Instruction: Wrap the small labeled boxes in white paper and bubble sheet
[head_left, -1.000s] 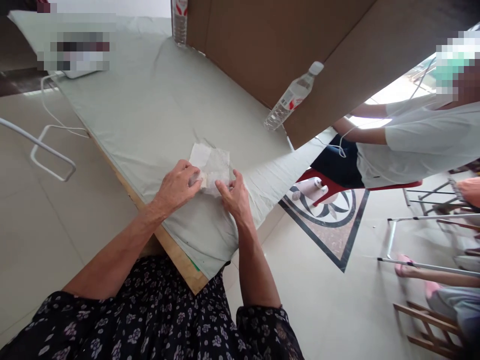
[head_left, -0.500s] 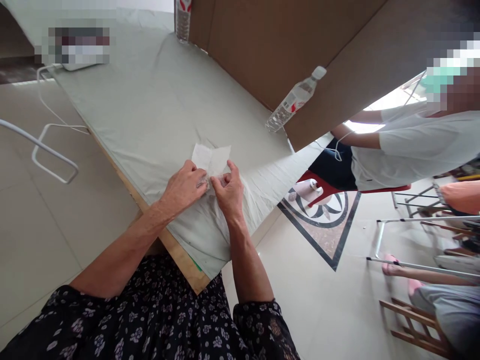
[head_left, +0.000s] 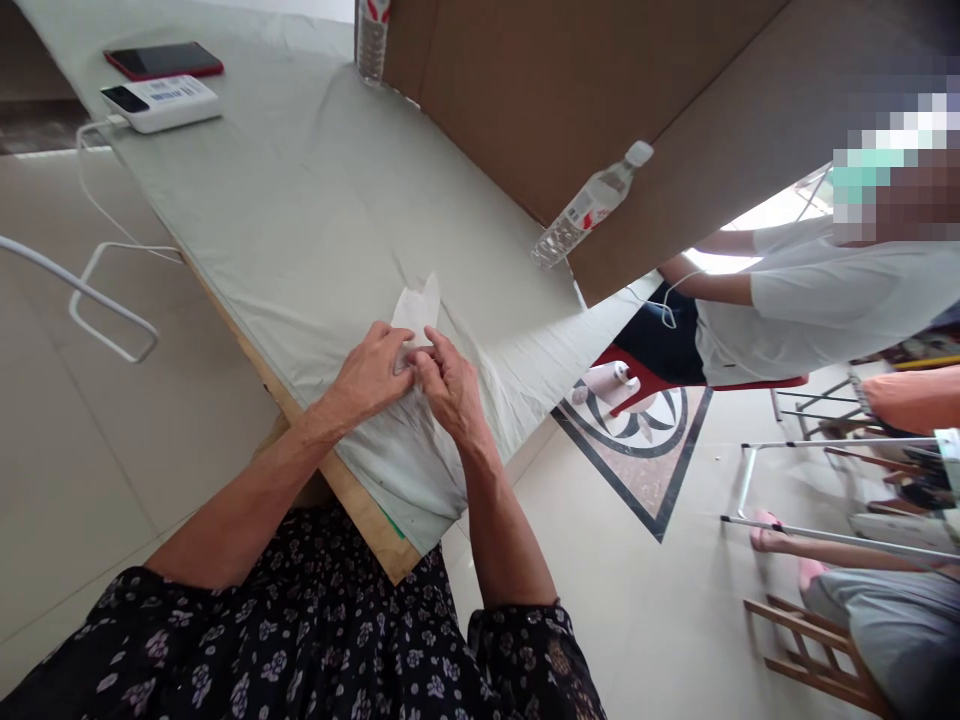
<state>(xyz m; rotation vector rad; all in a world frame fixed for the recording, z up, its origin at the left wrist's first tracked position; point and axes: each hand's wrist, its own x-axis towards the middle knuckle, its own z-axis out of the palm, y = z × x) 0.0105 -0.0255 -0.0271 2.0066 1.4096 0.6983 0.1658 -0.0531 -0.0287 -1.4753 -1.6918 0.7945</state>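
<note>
A thin white piece of paper (head_left: pixel 414 307), tissue-like, sticks up past my fingertips near the table's corner. Its lower part is hidden between my hands. My left hand (head_left: pixel 375 367) is closed on the paper's left side, with fingers bent over it. From the right, my right hand (head_left: pixel 451 385) pinches it, thumb and fingertips close to those of the left. Under both hands lies the pale cloth (head_left: pixel 315 220) that covers the table, wrinkled around them.
A clear water bottle (head_left: pixel 589 208) stands by a large brown cardboard panel (head_left: pixel 570 90); a second bottle (head_left: pixel 372 42) is further back. A phone (head_left: pixel 165 60) and a white charger-like box (head_left: pixel 169 104) lie far left. A person in a white shirt (head_left: pixel 832 300) sits at right.
The paper's two spread flaps have come together into a narrower strip. My right hand has turned slightly inward, its fingers nearer my left hand.
</note>
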